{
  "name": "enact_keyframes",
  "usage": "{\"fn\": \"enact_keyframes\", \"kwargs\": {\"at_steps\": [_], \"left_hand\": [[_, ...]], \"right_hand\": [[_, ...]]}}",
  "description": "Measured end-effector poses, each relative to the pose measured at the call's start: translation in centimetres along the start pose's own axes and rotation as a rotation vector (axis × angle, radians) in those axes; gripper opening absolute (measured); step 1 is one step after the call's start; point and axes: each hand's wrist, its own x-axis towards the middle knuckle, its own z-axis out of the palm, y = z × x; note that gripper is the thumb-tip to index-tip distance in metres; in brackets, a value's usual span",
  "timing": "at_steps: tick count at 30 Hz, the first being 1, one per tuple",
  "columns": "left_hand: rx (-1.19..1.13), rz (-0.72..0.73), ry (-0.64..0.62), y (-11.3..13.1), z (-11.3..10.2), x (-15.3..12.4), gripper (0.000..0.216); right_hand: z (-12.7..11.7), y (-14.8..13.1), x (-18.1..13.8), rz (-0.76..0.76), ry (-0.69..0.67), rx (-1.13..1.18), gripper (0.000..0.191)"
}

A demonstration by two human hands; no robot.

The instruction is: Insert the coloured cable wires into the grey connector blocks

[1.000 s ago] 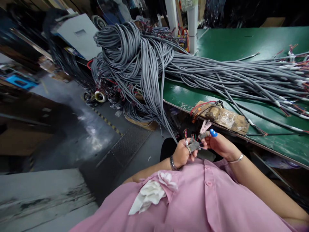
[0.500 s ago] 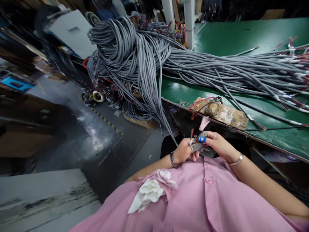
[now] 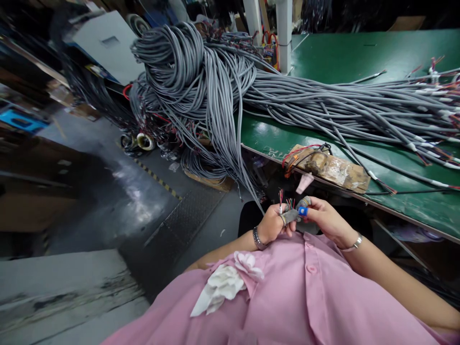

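Note:
In front of my shirt, my left hand (image 3: 275, 224) is closed around the end of a grey cable, with grey finger covers on some fingers. Thin coloured wires (image 3: 281, 195) fan upward out of its grip, and a second small tuft (image 3: 290, 203) shows beside them. My right hand (image 3: 326, 219) meets it at the fingertips, pinched close to the tuft. It has a grey finger cover and a blue wrap (image 3: 303, 211) on the thumb. Whatever lies between its fingertips is too small to make out. Grey cables (image 3: 247, 179) hang from the bench down towards my left hand.
A large coil of grey cables (image 3: 176, 62) spreads across the green bench (image 3: 341, 52), with stripped ends at right. At the bench edge sits a wooden block (image 3: 334, 170) with red and black wires. A white post (image 3: 283, 38) rises behind; cartons stand left.
The upright wires in my left hand have shifted slightly left and spread more. My right hand has moved a little to the right, its fingertips still pinched by the left hand.

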Motion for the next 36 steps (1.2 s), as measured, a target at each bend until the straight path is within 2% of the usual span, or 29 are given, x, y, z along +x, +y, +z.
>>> {"fn": "enact_keyframes", "kwargs": {"at_steps": [3,8,12,17,21,24,29,31,36], "left_hand": [[0.001,0.024,0.019,-0.2,-0.2,-0.1,0.043],[-0.071,0.084,0.171,-0.3,0.1,-0.2,0.04],[-0.078,0.097,0.232,-0.3,0.3,-0.1,0.042],[-0.139,0.113,0.26,-0.4,0.0,-0.1,0.039],[-0.225,0.131,0.227,0.2,-0.1,-0.3,0.034],[-0.269,0.106,0.181,1.2,0.1,-0.3,0.033],[-0.325,0.076,0.092,2.2,0.7,0.3,0.033],[-0.335,0.074,0.088,2.3,0.8,0.6,0.033],[-0.355,0.051,0.103,2.2,1.0,1.0,0.033]], "right_hand": [[0.5,0.1,0.1,-0.028,0.017,0.026,0.012],[0.8,0.3,0.5,-0.022,0.064,0.037,0.01],[0.9,0.3,0.8,-0.029,0.08,0.041,0.01],[0.3,0.6,0.9,0.017,0.016,0.133,0.014],[-1.1,0.6,1.7,0.029,0.033,0.349,0.028],[-1.7,-0.3,2.7,0.057,0.054,0.397,0.041],[-1.0,-2.1,3.5,0.01,-0.022,0.377,0.031],[-0.7,-2.1,3.6,-0.043,0.025,0.37,0.026],[-0.1,-0.8,3.9,-0.284,0.335,0.226,0.032]]}}
